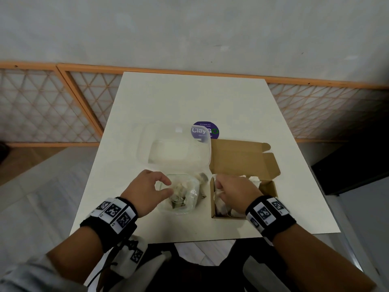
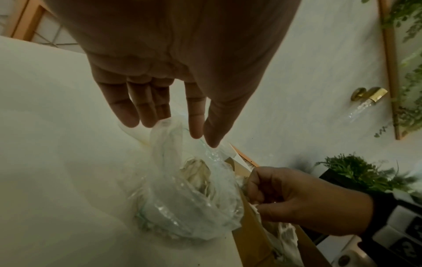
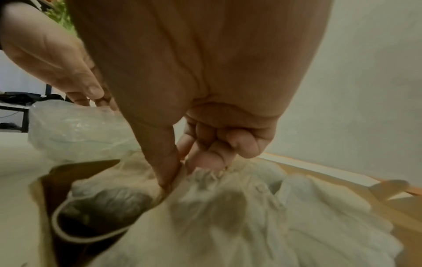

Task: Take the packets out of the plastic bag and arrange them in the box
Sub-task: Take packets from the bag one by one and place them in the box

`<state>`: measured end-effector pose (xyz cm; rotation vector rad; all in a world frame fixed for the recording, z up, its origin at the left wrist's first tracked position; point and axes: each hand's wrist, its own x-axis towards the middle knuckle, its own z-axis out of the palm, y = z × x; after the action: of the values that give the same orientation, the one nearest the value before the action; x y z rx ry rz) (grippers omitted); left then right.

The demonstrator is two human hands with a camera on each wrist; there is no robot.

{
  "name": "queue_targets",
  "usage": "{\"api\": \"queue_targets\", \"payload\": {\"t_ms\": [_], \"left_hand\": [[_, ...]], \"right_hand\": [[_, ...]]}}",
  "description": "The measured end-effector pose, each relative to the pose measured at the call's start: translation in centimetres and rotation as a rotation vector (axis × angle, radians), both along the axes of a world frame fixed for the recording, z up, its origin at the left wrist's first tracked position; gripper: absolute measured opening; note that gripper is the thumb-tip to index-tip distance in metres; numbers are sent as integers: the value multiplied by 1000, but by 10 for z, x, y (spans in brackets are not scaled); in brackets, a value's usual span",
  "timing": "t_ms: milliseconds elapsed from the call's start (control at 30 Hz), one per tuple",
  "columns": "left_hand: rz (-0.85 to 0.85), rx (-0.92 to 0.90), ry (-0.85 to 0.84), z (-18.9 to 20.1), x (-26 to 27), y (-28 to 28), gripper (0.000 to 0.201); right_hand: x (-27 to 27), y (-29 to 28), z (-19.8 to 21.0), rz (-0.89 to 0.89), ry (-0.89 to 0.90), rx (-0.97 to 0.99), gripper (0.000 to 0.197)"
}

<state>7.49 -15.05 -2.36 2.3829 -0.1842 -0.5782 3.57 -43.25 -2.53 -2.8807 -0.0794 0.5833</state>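
Two hands work at the counter's [image 1: 160,98] near edge. Right hand [image 1: 235,191] pinches a white packet [image 3: 228,207] with thumb and curled fingers [image 3: 205,159] inside the cardboard box [image 1: 267,186]. Left hand [image 1: 147,190], fingers [image 2: 125,108] relaxed and spread, hovers at the plastic bag [image 2: 182,207] holding more packets. Beyond lies a clear lid [image 1: 174,144].

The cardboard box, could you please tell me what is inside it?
The box holds several white packets; the right hand pinches one at its top. The hand and packets hide the box floor.
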Motion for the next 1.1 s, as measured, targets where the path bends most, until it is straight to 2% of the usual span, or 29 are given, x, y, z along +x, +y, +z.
{"api": "queue_targets", "payload": {"t_ms": [200,367,467,667,867,1100], "left_hand": [[30,-9,8,0,0,2,15],[49,0,52,-3,1,1,13],[26,31,38,-6,1,2,13],[11,67,35,-3,0,13,17],[-44,90,56,-2,-5,23,23],[-43,79,38,-3,-7,27,24]], "right_hand": [[-4,-2,12,21,76,-28,9],[3,14,36,50,-125,-9,17],[18,30,33,65,-171,19,18],[40,67,-4,139,76,-129,24],[55,94,-17,105,115,-230,30],[55,100,-17,72,122,-306,31]]}}
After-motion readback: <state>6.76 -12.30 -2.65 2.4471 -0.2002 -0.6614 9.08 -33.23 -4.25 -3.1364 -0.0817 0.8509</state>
